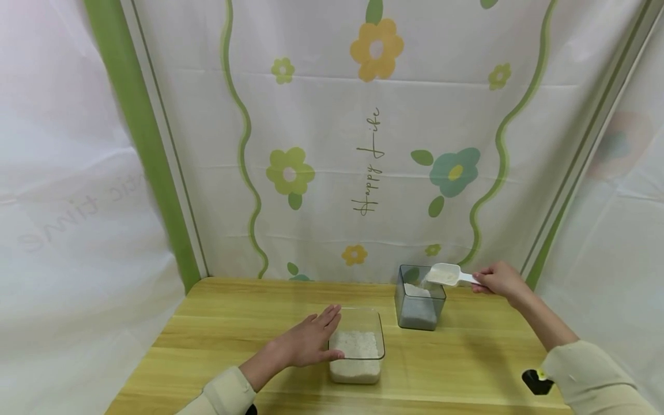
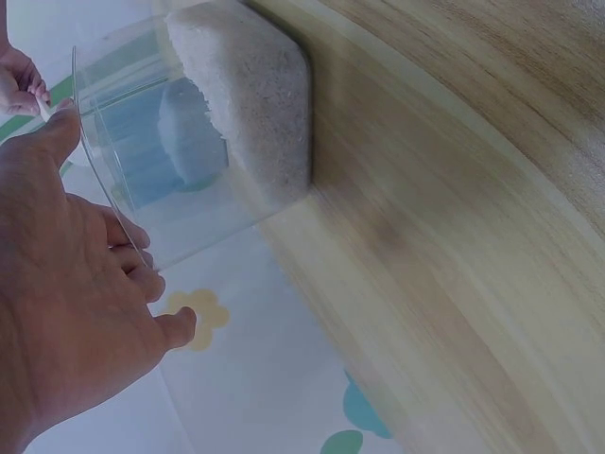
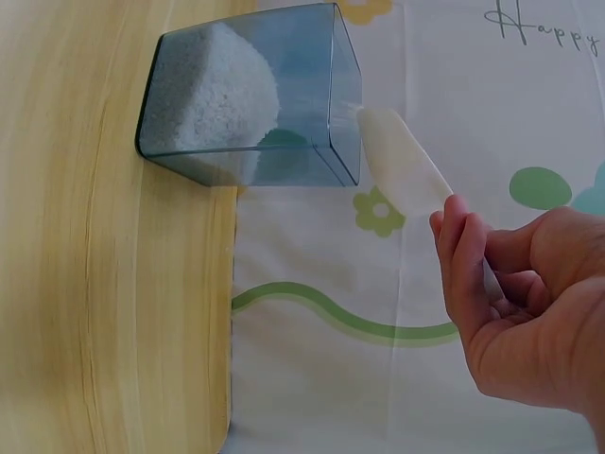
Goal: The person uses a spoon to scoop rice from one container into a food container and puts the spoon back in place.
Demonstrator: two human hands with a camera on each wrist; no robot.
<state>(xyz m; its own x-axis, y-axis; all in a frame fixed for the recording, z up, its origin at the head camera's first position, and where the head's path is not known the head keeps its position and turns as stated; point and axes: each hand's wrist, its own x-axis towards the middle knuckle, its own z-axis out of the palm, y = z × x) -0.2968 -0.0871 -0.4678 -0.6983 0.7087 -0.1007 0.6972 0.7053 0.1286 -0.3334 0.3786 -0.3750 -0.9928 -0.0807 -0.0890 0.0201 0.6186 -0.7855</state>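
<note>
My right hand [image 1: 501, 280] grips the handle of a white scoop [image 1: 444, 274], its bowl tilted at the rim of a blue-tinted square container [image 1: 418, 314]. White grains that look like rice run from the scoop's lip, and a sloping heap of them [image 3: 222, 90] lies in that container. My left hand [image 1: 309, 340] rests at the left rim of a clear square container [image 1: 358, 360], its fingers fairly straight and the thumb by the near edge. More white grains [image 2: 250, 95] fill the lower part of the clear container.
Both containers stand on a wooden table [image 1: 244, 323], the blue one farther back and to the right. Behind the table hangs a white curtain [image 1: 321, 230] with printed flowers. More curtain hangs at the left and right sides. A small black object [image 1: 536, 381] shows beside the right sleeve.
</note>
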